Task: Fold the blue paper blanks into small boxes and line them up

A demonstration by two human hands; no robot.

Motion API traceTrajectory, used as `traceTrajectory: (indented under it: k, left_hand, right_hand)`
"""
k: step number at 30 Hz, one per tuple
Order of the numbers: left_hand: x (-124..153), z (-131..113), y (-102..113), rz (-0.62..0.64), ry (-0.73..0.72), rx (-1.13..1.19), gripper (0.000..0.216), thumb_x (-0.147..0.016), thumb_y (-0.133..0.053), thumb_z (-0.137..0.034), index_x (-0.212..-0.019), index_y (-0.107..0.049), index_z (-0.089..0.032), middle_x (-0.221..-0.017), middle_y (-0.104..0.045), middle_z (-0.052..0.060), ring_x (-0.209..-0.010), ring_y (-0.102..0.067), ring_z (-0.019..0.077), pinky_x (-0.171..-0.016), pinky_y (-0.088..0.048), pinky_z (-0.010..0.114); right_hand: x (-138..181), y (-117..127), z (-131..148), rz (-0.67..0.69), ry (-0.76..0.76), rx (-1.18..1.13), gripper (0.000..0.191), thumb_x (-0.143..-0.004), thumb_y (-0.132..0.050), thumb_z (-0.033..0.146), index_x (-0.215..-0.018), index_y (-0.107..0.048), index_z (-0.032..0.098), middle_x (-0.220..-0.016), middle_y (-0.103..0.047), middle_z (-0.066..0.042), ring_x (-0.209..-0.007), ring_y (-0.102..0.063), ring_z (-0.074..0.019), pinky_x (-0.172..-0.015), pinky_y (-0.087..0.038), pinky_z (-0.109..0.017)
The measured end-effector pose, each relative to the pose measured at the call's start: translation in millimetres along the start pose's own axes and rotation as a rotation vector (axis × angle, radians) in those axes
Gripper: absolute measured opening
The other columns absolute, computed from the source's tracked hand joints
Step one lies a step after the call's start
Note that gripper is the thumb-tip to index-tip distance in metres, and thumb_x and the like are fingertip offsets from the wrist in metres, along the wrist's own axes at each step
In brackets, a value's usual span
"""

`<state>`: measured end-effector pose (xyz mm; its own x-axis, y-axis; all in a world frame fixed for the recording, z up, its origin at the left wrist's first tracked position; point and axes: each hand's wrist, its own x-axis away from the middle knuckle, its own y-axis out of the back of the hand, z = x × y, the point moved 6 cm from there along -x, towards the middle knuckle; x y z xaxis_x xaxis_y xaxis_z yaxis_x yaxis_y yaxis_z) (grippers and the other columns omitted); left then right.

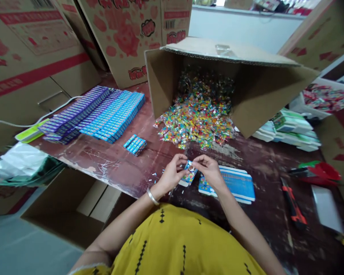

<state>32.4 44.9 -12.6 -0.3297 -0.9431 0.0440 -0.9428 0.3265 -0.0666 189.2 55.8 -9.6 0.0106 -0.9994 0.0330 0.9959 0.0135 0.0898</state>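
Between my two hands is a small blue printed candy box [190,173], with colourful pictures on its face. My left hand [173,172] pinches its left side, and my right hand [209,170] grips its upper right edge. Beneath and beside my right hand lies a fanned stack of flat blue cartons [237,185]. Just beyond my hands, a heap of colourful wrapped candies [200,118] spills from a cardboard box [246,95] lying on its side. A small group of closed blue boxes [135,144] sits to the left of my hands.
Rows of blue boxes [114,116] and purple boxes [80,109] fill the table's left. A utility knife [294,206] and red tape dispenser [326,173] lie right, with green-white cartons [294,128] behind. An open carton [65,206] stands below the table's left edge.
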Motion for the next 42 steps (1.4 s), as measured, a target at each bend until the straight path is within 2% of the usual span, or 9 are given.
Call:
traceTrajectory:
  k: [6,10,13,16,22,24,28,33,42]
  left_hand:
    - [4,-5,-3,0.065,-0.018,-0.012,0.050,-0.077,-0.065,-0.013,-0.124,-0.048,-0.022,-0.106,-0.060,0.006,-0.093,-0.062,0.0163,-0.080,-0.052,0.029]
    - [3,-8,-3,0.083,-0.020,-0.045,0.052,-0.079,-0.064,-0.015,-0.128,-0.052,-0.022,-0.109,-0.063,0.006,-0.100,-0.061,0.0188,-0.086,-0.050,0.031]
    - [0,-8,3,0.044,-0.027,-0.012,0.040,-0.079,-0.064,-0.017,-0.119,-0.057,-0.018,-0.111,-0.065,0.007,-0.103,-0.061,0.0196,-0.090,-0.048,0.032]
    - [-3,-4,9,-0.011,-0.017,0.038,0.037,-0.078,-0.067,-0.020,-0.113,-0.055,-0.017,-0.103,-0.066,0.006,-0.096,-0.063,0.0181,-0.086,-0.049,0.030]
    - [-5,9,19,-0.058,0.058,-0.033,0.032,-0.073,-0.074,-0.029,-0.093,-0.052,-0.017,-0.084,-0.062,0.001,-0.077,-0.061,0.0126,-0.070,-0.049,0.023]
    - [-3,14,23,-0.076,0.126,-0.033,0.034,-0.073,-0.074,-0.032,-0.090,-0.048,-0.018,-0.078,-0.059,-0.002,-0.063,-0.058,0.0089,-0.058,-0.047,0.020]
    - [5,18,26,-0.126,0.260,0.120,0.046,-0.073,-0.071,-0.033,-0.108,-0.042,-0.022,-0.092,-0.059,-0.001,-0.054,-0.057,0.0066,-0.052,-0.050,0.023]
    - [7,17,17,-0.033,0.278,0.098,0.048,-0.075,-0.065,-0.028,-0.120,-0.050,-0.022,-0.114,-0.059,0.005,-0.079,-0.064,0.0129,-0.068,-0.055,0.027]
    - [0,38,25,-0.080,0.179,-0.055,0.030,-0.070,-0.069,-0.022,-0.095,-0.054,-0.017,-0.085,-0.066,0.001,-0.074,-0.060,0.0152,-0.067,-0.047,0.025]
  right_hand:
    - [-8,4,-8,0.064,-0.158,-0.068,0.034,-0.068,-0.077,0.047,-0.064,-0.060,0.018,-0.057,-0.058,0.003,-0.051,-0.049,-0.0121,-0.051,-0.040,-0.025]
    - [-3,5,8,0.037,0.020,0.122,0.031,-0.079,-0.067,0.046,-0.065,-0.061,0.018,-0.061,-0.059,0.002,-0.059,-0.054,-0.0135,-0.058,-0.044,-0.026]
    - [11,-7,18,0.149,0.101,0.255,0.029,-0.078,-0.068,0.043,-0.097,-0.065,0.021,-0.092,-0.068,-0.002,-0.080,-0.063,-0.0185,-0.068,-0.050,-0.028]
    - [26,-19,24,0.261,0.173,0.448,0.076,-0.065,-0.080,0.035,-0.133,-0.047,0.027,-0.129,-0.058,-0.008,-0.110,-0.059,-0.0258,-0.086,-0.051,-0.036]
    - [17,-14,17,0.430,0.234,0.585,0.089,-0.063,-0.083,0.036,-0.140,-0.039,0.028,-0.135,-0.054,-0.010,-0.121,-0.054,-0.0262,-0.096,-0.046,-0.039]
    - [-8,6,6,0.334,0.180,0.603,0.086,-0.065,-0.081,0.042,-0.139,-0.040,0.027,-0.128,-0.059,-0.011,-0.111,-0.060,-0.0260,-0.084,-0.051,-0.037]
    - [-63,58,-3,-0.230,0.192,0.936,0.030,-0.085,-0.062,0.040,-0.105,-0.063,0.019,-0.102,-0.068,-0.012,-0.094,-0.063,-0.0267,-0.081,-0.047,-0.039]
    - [-99,56,-15,-0.247,0.185,1.015,0.026,-0.076,-0.072,0.036,-0.094,-0.066,0.019,-0.098,-0.070,-0.014,-0.101,-0.060,-0.0318,-0.085,-0.045,-0.041]
    - [-91,68,0,-0.329,0.228,0.690,0.016,-0.084,-0.055,0.032,-0.090,-0.063,0.020,-0.092,-0.070,-0.008,-0.088,-0.065,-0.0236,-0.083,-0.049,-0.037]
